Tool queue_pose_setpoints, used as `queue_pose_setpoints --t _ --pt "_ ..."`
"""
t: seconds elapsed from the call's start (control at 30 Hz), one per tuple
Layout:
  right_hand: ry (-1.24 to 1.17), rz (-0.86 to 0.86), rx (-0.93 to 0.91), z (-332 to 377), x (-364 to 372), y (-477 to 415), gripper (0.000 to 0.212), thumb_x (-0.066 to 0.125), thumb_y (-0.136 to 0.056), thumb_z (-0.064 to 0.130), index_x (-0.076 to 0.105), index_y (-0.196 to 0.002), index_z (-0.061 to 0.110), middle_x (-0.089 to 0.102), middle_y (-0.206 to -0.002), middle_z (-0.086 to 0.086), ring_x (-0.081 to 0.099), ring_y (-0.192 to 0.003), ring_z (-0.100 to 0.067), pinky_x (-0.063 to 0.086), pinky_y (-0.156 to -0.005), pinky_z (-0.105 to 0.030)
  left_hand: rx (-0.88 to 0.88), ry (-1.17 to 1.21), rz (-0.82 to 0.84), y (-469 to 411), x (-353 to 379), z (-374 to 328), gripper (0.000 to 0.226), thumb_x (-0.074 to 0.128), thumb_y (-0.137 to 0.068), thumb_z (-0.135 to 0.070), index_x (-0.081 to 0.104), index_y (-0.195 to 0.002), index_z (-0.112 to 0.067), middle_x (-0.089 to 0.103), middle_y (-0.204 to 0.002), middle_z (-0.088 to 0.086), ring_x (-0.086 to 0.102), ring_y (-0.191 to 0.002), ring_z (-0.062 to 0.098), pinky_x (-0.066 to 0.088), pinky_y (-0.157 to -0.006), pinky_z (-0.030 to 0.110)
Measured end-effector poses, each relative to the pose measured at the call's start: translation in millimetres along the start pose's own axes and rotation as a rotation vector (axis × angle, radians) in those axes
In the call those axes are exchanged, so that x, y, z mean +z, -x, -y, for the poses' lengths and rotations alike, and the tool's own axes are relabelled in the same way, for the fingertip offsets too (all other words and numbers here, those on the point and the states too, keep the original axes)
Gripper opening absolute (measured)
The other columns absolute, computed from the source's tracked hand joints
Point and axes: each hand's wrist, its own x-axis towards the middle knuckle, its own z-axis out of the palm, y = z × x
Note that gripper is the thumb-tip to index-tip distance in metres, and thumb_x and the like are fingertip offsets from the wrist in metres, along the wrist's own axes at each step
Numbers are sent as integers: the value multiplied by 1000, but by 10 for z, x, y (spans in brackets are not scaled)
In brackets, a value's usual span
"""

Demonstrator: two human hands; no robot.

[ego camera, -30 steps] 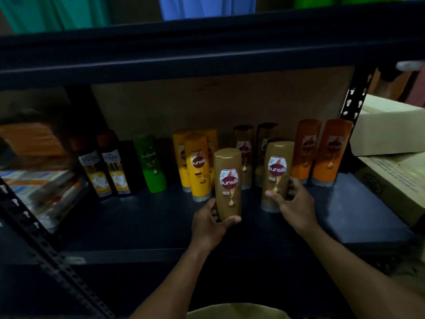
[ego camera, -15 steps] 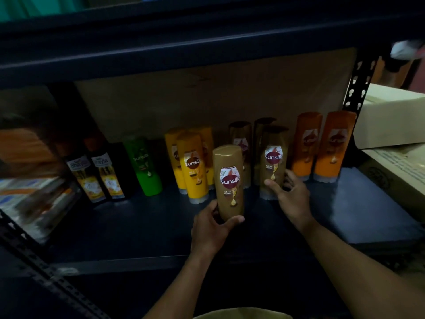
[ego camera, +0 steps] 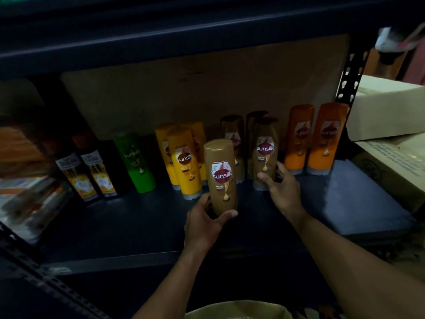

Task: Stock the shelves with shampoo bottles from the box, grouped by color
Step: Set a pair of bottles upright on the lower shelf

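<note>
My left hand (ego camera: 204, 223) curls round a smooth, round-topped brown bottle (ego camera: 223, 176), held in front of the row on the dark shelf (ego camera: 138, 222). My right hand (ego camera: 282, 189) grips a second bottle (ego camera: 264, 155) low down, right by the rear bottles (ego camera: 232, 132). Shiny yellow bottles (ego camera: 186, 162) stand left and orange bottles (ego camera: 315, 137) stand right. The second bottle has slid back since a second ago.

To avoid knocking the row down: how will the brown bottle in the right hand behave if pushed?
The brown bottle is tall on a small base, so a high push probably tips it. The right hand grips low, which likely slides it. Its glossy plastic looks stiff, perhaps slippery.
</note>
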Motion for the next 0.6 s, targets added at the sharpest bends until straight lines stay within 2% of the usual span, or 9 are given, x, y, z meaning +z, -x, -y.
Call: queue_pose_setpoints --t 0.07,0.1,0.13,0.2,0.27,0.4,0.53,0.6 --pt "34 -1 6 -48 -33 16 66 76 -89 36 49 -148 24 62 -138 4 56 -127 -14 48 -103 -30 -1 8 -2 9 10 0 62 92 -64 -51 57 -116 -46 69 -113 -26 64 -111 -4 56 -100 44" --pt "59 3 24 -68 -62 42 77 78 -87 38 42 -153 25 57 -145 0 53 -133 -18 46 -110 -40 -2 0 2 12 9 -6 60 92 -66 -47 56 -114 -45 68 -110 -28 63 -109 -6 56 -100 44" --pt "77 7 55 -82 -92 85 88 81 -84 39 34 -157 25 52 -150 -4 49 -136 -21 43 -113 -45 -3 -7 1 9 6 4 58 92 -67 -46 55 -112 -46 68 -108 -28 63 -108 -7 56 -99 44" --pt "142 7 61 -99 -189 223 96 84 -82 37 28 -159 24 43 -154 -6 46 -137 -23 43 -113 -45 8 -23 -14 2 7 8 59 90 -64 -56 58 -113 -46 71 -111 -26 66 -108 -3 57 -98 46" --pt "238 20 -15 -138 -305 393 92 84 -83 32 30 -157 24 37 -150 -3 47 -134 -21 45 -109 -42 29 -79 -28 11 32 -3 62 85 -65 -63 60 -119 -44 70 -119 -21 66 -112 3 56 -96 48" --pt "474 124 -104 -191 -432 577 81 77 -89 36 31 -155 23 37 -146 1 44 -133 -17 44 -111 -41 63 -232 -99 9 151 -98 56 82 -75 -59 62 -122 -38 66 -119 -18 65 -109 8 56 -89 44" --pt "690 115 -150 -142 -376 605 50 60 -97 46 53 -139 19 47 -135 0 43 -129 -20 42 -107 -35 117 -195 -118 -64 284 -121 56 84 -75 -53 63 -122 -32 68 -119 -11 68 -103 10 60 -86 42" --pt "766 100 -188 -157 -356 610 45 56 -98 50 60 -132 20 51 -133 1 44 -125 -17 39 -106 -34 125 -160 -114 -136 345 -91 60 84 -73 -54 63 -124 -32 70 -122 -8 68 -104 7 61 -88 41"
